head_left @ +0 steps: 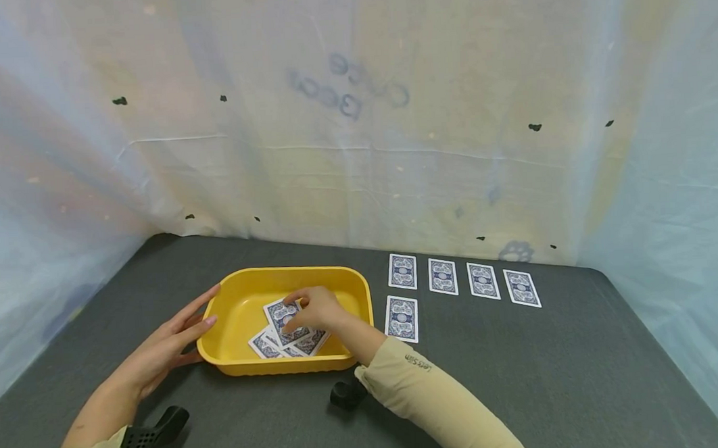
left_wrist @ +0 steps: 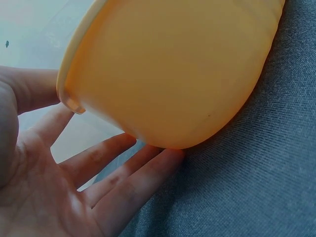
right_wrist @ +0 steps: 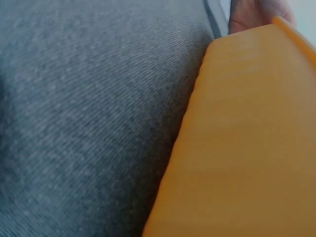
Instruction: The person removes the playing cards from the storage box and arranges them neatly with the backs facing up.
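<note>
My left hand (head_left: 163,349) is at the left end of a yellow tray (head_left: 240,369), its thumb and spread fingers touching the rim and outer wall. In the left wrist view, that hand (left_wrist: 84,168) has fairly straight fingers against the tray wall (left_wrist: 182,64). Inside the tray, my right hand (head_left: 316,312) is over a playing card (head_left: 276,314) with a blue patterned back. Its thumb and fingers are bent and apart above this card; whether they touch it cannot be told. Several other playing cards (head_left: 262,345) overlap beneath. The right wrist view shows mainly the tray's side (right_wrist: 242,133).
On the dark grey table (head_left: 465,381), several face-down cards (head_left: 442,276) form a row at the back right. Below the row's left end lies one more card (head_left: 402,318), partly behind the right forearm. A pale sheet (head_left: 357,183) hangs behind the table.
</note>
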`<action>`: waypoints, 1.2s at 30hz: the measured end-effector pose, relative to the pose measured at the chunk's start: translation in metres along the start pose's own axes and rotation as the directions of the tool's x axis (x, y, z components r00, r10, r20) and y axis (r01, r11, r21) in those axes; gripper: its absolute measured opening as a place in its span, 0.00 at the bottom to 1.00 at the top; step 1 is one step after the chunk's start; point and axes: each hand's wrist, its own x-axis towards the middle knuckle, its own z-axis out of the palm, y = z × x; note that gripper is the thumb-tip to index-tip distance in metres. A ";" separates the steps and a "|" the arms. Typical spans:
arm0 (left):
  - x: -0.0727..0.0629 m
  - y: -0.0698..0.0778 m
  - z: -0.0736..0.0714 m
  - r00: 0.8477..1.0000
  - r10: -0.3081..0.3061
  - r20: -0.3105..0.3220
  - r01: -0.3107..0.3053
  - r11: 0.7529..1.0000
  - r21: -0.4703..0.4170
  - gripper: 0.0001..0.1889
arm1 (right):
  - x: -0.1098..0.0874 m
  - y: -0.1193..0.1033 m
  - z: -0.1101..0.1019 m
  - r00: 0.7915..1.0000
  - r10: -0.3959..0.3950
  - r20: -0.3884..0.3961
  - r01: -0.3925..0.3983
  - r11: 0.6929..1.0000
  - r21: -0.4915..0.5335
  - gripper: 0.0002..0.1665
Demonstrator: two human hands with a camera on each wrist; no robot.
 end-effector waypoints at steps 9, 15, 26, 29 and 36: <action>0.000 0.001 0.000 1.000 -0.002 0.001 0.002 1.000 0.001 0.36 | -0.002 0.000 0.002 0.998 -0.058 0.012 0.059 0.986 -0.153 0.33; 0.000 0.000 0.000 1.000 0.002 0.000 -0.002 1.000 -0.009 0.36 | -0.002 0.001 0.000 0.999 -0.046 0.005 0.046 0.985 -0.165 0.37; 0.001 0.000 0.001 1.000 -0.007 -0.005 0.007 1.000 -0.011 0.37 | -0.005 0.004 -0.011 0.995 -0.046 -0.090 0.044 0.999 -0.018 0.24; 0.000 0.001 0.000 1.000 -0.003 0.000 0.003 1.000 -0.011 0.36 | -0.007 0.005 -0.015 0.993 -0.054 -0.108 0.056 0.998 0.010 0.18; 0.000 0.000 -0.001 1.000 0.005 0.009 -0.005 1.000 -0.002 0.36 | -0.015 0.009 -0.027 0.985 -0.086 -0.147 0.099 0.992 0.084 0.12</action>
